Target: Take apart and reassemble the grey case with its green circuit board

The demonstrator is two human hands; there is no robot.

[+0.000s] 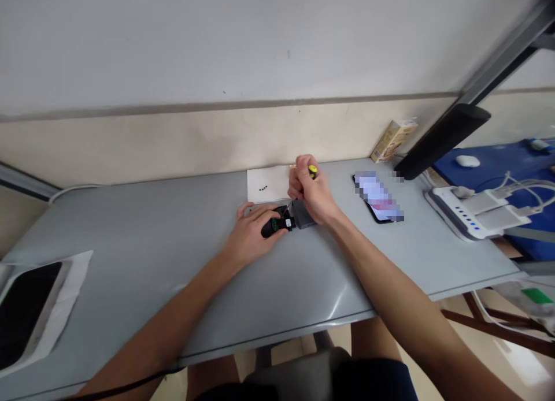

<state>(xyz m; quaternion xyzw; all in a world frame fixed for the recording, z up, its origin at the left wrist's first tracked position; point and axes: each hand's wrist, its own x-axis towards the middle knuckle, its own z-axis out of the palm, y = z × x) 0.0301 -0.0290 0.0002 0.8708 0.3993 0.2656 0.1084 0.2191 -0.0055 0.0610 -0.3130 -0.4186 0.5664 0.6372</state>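
My left hand is closed around a small black device with a bit of green inside, holding it down on the grey table. Fingers wrapped, my right hand grips a screwdriver whose yellow handle end shows. Its thin shaft slants down to the device, though the exact contact of the tip is too small to make out. Beside the device, partly under my right wrist, sits a dark grey box-shaped piece. Behind them, several tiny black pieces, perhaps screws, lie on a white sheet of paper.
A phone lies to the right, with a power strip and plugged-in chargers beyond it. At the back right stand a small carton and a black cylinder-like object. A black-screened device rests at the left; a wall closes the rear.
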